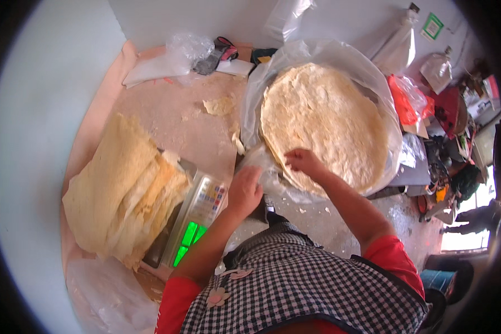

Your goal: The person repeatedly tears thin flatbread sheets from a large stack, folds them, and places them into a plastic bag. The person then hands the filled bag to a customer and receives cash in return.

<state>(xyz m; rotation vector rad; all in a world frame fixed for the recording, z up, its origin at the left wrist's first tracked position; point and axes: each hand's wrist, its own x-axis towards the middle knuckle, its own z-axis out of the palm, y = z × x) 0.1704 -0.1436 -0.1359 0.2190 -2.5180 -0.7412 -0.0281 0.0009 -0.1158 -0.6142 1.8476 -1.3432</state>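
A stack of large, round, thin flatbreads [330, 121] lies inside an opened clear plastic bag [384, 79]. Over the stack's near left edge is my right hand [304, 162], its fingers curled; any grip on the bread is unclear. My left hand [245, 188] is beside the bag's gathered near edge, close to the scale, and whether it pinches the plastic cannot be seen. To its left, a pile of folded flatbread sheets [112, 183] rests on a digital scale [211, 194]. The pile covers much of the weighing plate and overhangs it. Green digits glow on the scale's display.
Bread scraps [219, 106] lie on the pinkish tabletop [171, 108]. Plastic bags [158, 67] and a dark cloth item [211, 60] sit along the back wall. Another clear bag [112, 296] is at lower left. A red plastic bag [407, 104] and clutter stand at right.
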